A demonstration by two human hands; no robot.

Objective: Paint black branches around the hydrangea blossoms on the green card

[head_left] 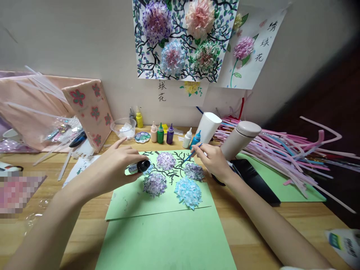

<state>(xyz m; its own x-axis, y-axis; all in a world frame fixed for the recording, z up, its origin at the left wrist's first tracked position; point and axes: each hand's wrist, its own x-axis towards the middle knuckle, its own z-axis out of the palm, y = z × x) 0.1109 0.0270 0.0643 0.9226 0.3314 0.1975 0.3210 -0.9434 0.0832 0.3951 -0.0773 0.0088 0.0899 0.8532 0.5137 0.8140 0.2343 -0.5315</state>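
My left hand [119, 163] is closed around a small dark-mouthed bottle [140, 166], tilted over the left side of the green paper [165, 240]. Between the fingers of my right hand [212, 159] is a thin blue brush [191, 154]; its tip meets the paper among painted black branches [172, 173]. Several ruffled paper flowers lie on the sheet: a pale purple one [165, 161] at the top, a darker purple one [155, 184] at lower left, a blue one [188, 192] at lower right, and a grey-purple one [194, 171] near my right hand.
Paint bottles, among them a green one [160, 133], stand behind the paper beside a stained palette [142, 137] and a clear bowl [123, 128]. At right are a tumbler [241, 139], a black phone [255, 182] and pink strips [270, 150]. Finished flower art [185, 41] hangs on the wall.
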